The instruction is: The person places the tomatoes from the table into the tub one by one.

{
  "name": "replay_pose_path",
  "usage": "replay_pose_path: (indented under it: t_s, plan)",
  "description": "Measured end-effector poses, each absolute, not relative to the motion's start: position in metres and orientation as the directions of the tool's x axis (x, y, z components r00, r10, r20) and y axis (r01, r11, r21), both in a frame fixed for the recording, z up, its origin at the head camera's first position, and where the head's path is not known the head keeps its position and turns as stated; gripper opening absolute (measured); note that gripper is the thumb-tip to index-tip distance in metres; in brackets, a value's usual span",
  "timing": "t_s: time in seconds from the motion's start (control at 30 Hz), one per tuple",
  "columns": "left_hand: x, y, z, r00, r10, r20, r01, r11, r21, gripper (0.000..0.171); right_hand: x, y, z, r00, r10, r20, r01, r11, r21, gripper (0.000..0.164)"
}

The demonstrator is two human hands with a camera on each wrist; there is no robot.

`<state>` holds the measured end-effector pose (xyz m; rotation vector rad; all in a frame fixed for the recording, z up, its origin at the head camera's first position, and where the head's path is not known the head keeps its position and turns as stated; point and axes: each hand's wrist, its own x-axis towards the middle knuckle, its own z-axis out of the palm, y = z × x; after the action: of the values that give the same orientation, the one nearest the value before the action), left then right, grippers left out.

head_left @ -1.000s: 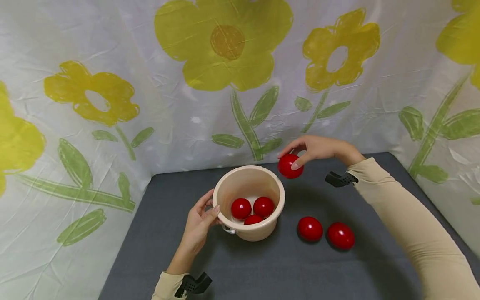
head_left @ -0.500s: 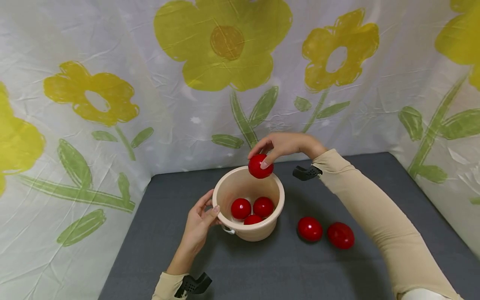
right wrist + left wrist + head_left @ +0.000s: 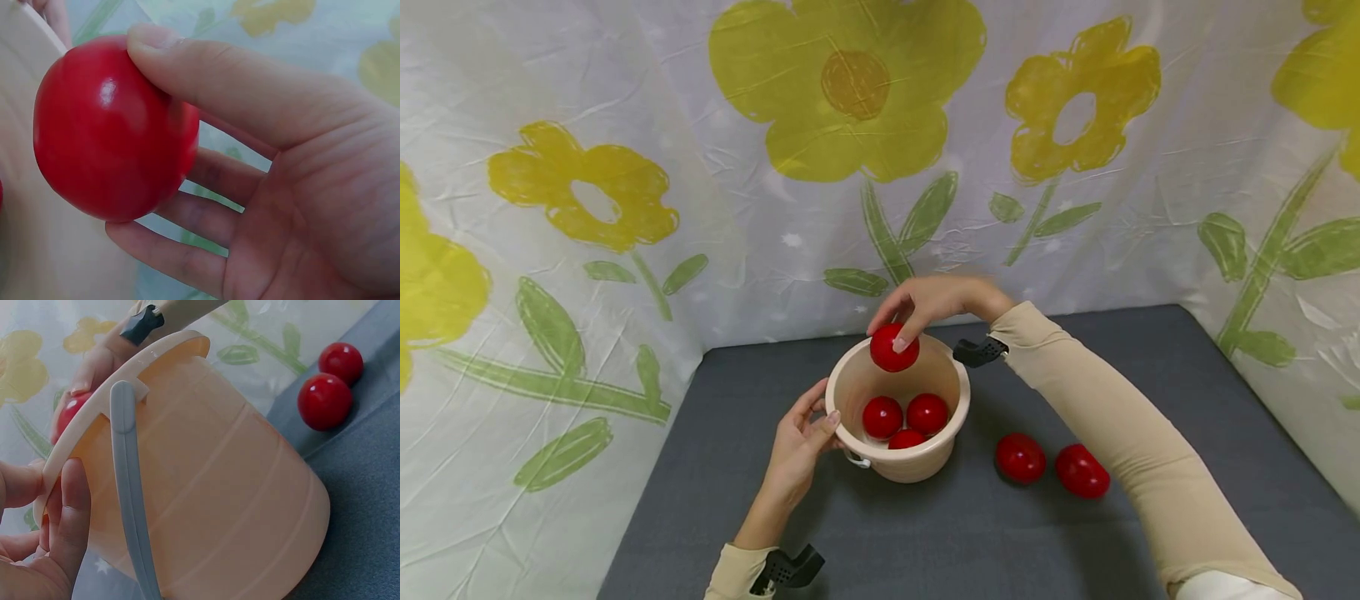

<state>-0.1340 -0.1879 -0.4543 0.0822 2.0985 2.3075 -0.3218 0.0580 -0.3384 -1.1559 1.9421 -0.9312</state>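
Note:
A peach-coloured plastic bucket (image 3: 898, 467) with a grey handle (image 3: 129, 487) stands on the dark cloth. My left hand (image 3: 801, 446) pinches its rim from the left, thumb over the edge. Several glossy red balls show in this scene. One slightly uneven red ball (image 3: 112, 134) is in my right hand (image 3: 936, 300), held between thumb and fingertips over the bucket's mouth. Inside at the bottom lie a left ball (image 3: 882, 417), a right ball (image 3: 927, 414) and a front one (image 3: 907, 439), partly hidden by the rim.
Right of the bucket, two more red balls lie side by side on the cloth, a nearer-left one (image 3: 1020, 458) and a right one (image 3: 1082, 471). Behind the dark table cloth (image 3: 925, 542) hangs a pale curtain (image 3: 737, 250) printed with yellow flowers.
My right hand has carried its red ball leftward from beside the bucket to above its opening, then slightly lower. The left hand and the bucket stay in place.

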Motion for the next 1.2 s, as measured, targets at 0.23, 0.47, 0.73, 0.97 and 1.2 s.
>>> replay_pose_path:
  t_s: [0.23, 0.47, 0.73, 0.97, 1.2]
  plan:
    - [-0.134, -0.188, -0.455, -0.999, 0.046, 0.011, 0.007, -0.085, 0.996, 0.059, -0.316, 0.040, -0.350, -0.320, -0.928, -0.189, -0.430, 0.320, -0.844, 0.047]
    - [-0.134, -0.187, -0.456, -0.999, 0.049, 0.010, 0.005, -0.095, 0.995, 0.059, -0.311, 0.026, -0.363, -0.263, -0.943, -0.204, -0.438, 0.305, -0.846, 0.047]
    - [-0.135, -0.188, -0.456, -0.999, 0.040, 0.008, 0.005, -0.091, 0.996, 0.060, -0.300, 0.018, -0.384, -0.256, -0.922, -0.291, -0.263, 0.356, -0.897, 0.045]
    - [-0.135, -0.188, -0.456, -0.999, 0.042, 0.008, 0.005, -0.085, 0.996, 0.060, -0.296, 0.011, -0.399, -0.256, -0.917, -0.307, -0.259, 0.371, -0.892, 0.044]
    - [-0.136, -0.188, -0.456, -0.999, 0.046, 0.017, 0.013, -0.092, 0.996, 0.060, -0.295, 0.006, -0.406, -0.252, -0.912, -0.323, -0.285, 0.389, -0.876, 0.041]
